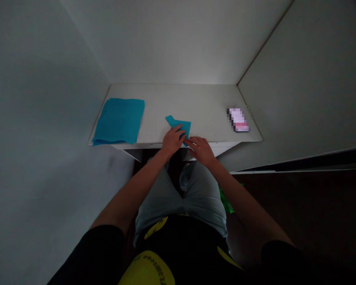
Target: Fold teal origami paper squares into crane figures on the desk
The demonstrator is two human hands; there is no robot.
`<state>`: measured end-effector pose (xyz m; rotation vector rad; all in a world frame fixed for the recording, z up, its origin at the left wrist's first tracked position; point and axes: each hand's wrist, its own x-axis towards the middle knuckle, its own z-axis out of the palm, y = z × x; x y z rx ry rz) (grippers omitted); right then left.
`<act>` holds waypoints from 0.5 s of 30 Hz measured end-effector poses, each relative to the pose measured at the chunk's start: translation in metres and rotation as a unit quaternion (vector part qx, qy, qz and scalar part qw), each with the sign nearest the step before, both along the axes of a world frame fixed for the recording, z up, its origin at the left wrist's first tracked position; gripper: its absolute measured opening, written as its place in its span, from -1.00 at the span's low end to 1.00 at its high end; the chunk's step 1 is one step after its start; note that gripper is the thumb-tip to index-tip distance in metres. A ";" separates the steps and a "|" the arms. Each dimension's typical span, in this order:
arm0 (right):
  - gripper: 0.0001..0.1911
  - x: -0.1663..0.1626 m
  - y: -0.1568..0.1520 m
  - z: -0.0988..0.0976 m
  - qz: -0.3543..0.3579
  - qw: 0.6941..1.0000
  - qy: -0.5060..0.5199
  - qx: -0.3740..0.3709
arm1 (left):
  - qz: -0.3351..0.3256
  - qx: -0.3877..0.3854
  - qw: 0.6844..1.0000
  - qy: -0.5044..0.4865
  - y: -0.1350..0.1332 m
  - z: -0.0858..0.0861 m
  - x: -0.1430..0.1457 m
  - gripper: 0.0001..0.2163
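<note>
A folded piece of blue paper (185,126) lies at the front edge of the white tabletop, with a narrow pointed flap reaching up and left. My left hand (173,140) rests over its lower left part, fingers stretched across the paper. From the right, my right hand (201,149) touches the paper's lower corner, its fingertips close to those of my left hand. Its thumb and index finger seem to pinch that corner. Part of the paper is hidden beneath my fingers.
Several blue sheets (120,118) are stacked at the table's left end, slightly overhanging the front edge. A phone (239,120), blurred out, lies on the right side of the white table (204,97). Walls enclose the table behind and on both sides. Something green (227,201) is on the dark floor.
</note>
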<state>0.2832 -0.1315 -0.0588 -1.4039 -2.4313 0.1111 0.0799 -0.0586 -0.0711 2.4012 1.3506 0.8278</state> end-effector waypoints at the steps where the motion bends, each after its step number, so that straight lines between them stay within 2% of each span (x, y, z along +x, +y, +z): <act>1: -0.49 0.002 0.002 0.002 0.008 1.000 0.002 -0.003 | 0.011 -0.004 1.000 -0.012 0.007 -0.002 -0.003 -0.69; 4: -0.52 0.006 0.012 0.007 0.032 0.999 0.016 -0.005 | 0.031 -0.004 0.999 -0.019 0.020 -0.003 -0.017 -0.60; 6: -0.55 0.007 0.019 0.008 0.048 0.999 0.023 -0.002 | -0.009 -0.006 1.000 0.003 0.025 -0.001 -0.026 -0.65; 8: -0.62 0.006 0.024 0.008 0.060 0.998 0.027 -0.001 | -0.077 -0.017 0.996 0.033 0.029 0.003 -0.035 -0.72; 10: -0.70 0.003 0.027 0.008 0.063 0.997 0.033 0.000 | -0.129 -0.029 0.989 0.062 0.032 0.006 -0.041 -0.71; 15: -0.80 -0.007 0.033 0.007 0.044 0.997 0.056 0.008 | -0.154 -0.033 0.984 0.085 0.035 0.010 -0.051 -0.64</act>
